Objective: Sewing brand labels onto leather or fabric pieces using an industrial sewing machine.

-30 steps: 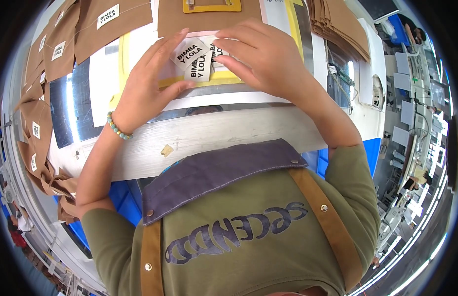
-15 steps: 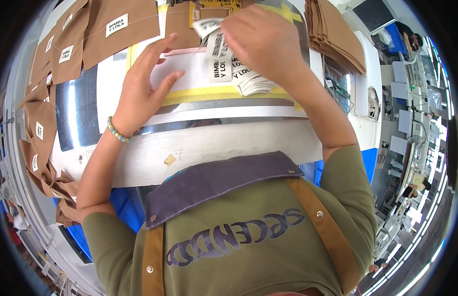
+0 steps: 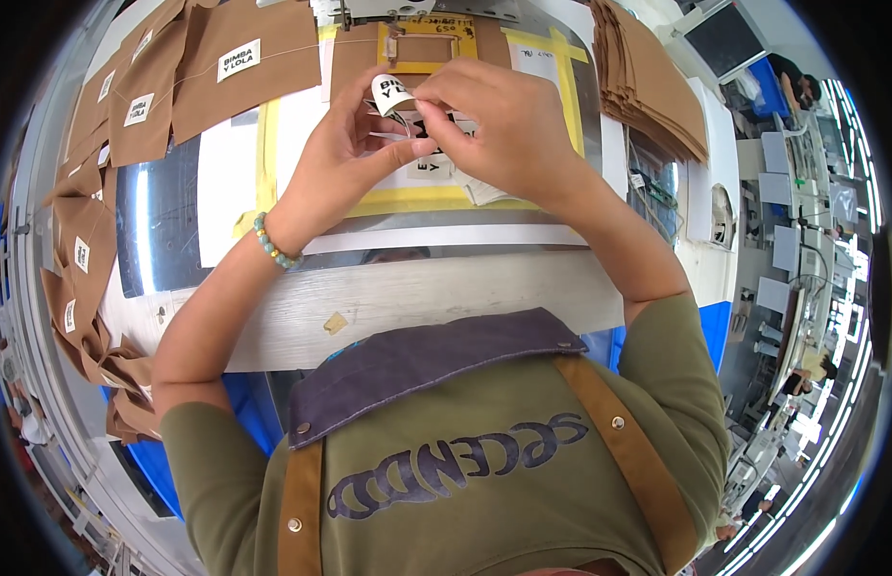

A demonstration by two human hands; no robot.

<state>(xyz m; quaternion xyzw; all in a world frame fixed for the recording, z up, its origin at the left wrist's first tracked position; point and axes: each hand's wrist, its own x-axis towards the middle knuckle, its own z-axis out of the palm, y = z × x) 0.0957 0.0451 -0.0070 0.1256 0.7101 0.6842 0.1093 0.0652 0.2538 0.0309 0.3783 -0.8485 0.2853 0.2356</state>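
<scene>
A small white label (image 3: 392,93) with black print is bent into a curve between my hands. My right hand (image 3: 508,125) pinches its right edge between thumb and index finger. My left hand (image 3: 345,158) has its fingers curled at the label's left side and underneath, its thumb reaching toward the right thumb. More white labels (image 3: 432,168) lie on the white sheet below my hands, partly covered by them. Just beyond is a yellow template (image 3: 434,69) with a rectangular window, resting on a brown piece (image 3: 355,60).
Brown pieces bearing white labels (image 3: 240,60) spread along the left, joined by thread and draping off the edge. A stack of brown pieces (image 3: 648,86) lies at right. Machine parts (image 3: 398,10) stand at the far edge. Blue bins (image 3: 249,408) show under the table.
My left hand has moved right and inward to meet the label. My right hand has come slightly nearer me with the label, uncovering more of the yellow template.
</scene>
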